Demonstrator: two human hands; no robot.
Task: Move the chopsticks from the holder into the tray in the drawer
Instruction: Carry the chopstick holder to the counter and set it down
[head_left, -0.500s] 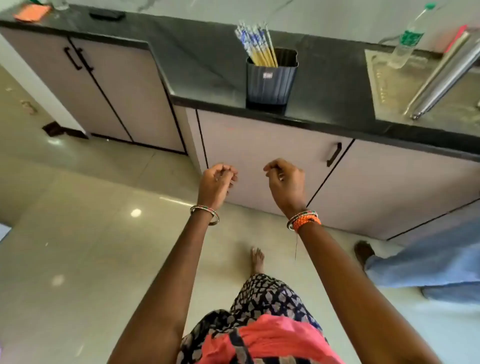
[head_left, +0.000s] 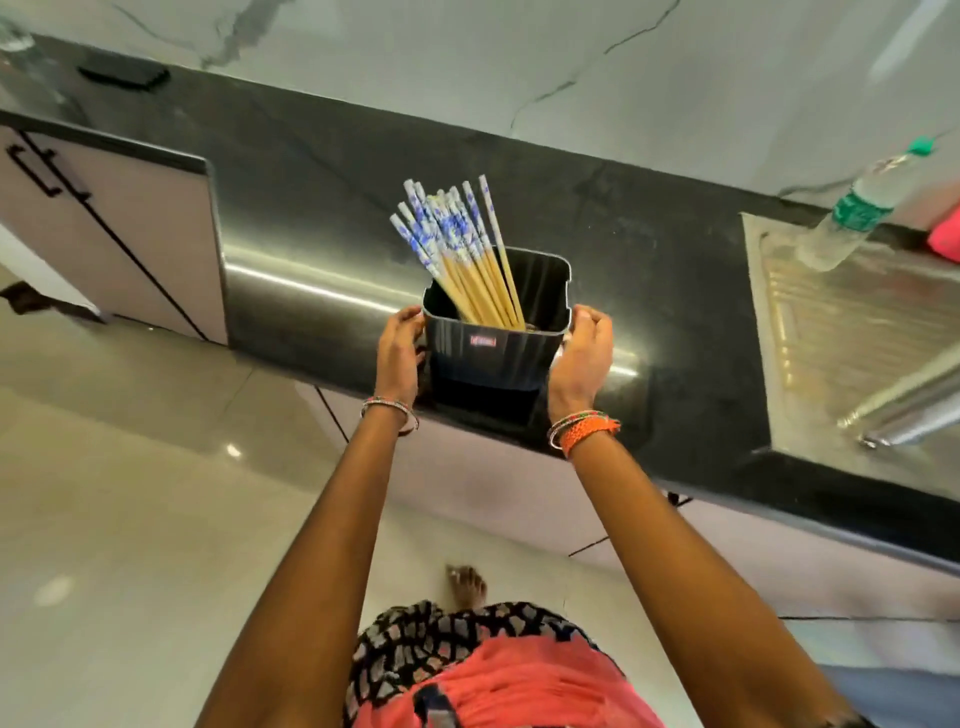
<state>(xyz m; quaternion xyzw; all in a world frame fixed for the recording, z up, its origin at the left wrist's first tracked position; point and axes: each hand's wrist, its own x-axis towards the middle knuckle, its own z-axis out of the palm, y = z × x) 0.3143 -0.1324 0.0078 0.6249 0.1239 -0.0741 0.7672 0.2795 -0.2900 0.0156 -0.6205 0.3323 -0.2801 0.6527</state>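
On a black stone counter under a veined pale wall, left of the steel sink, the dark holder is gripped by left hand and right hand, its chopsticks leaning up-left, patterned ends topmost.

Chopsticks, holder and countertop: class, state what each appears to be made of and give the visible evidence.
Chopsticks: probably bamboo or wood, with tan matte shafts; their tops carry a white and blue pattern, perhaps painted or printed.
Holder: likely moulded plastic, dark with a soft sheen, thin walls and rounded corners.
Countertop: looks like polished black stone, perhaps granite, with glossy streak reflections along its rounded edge.
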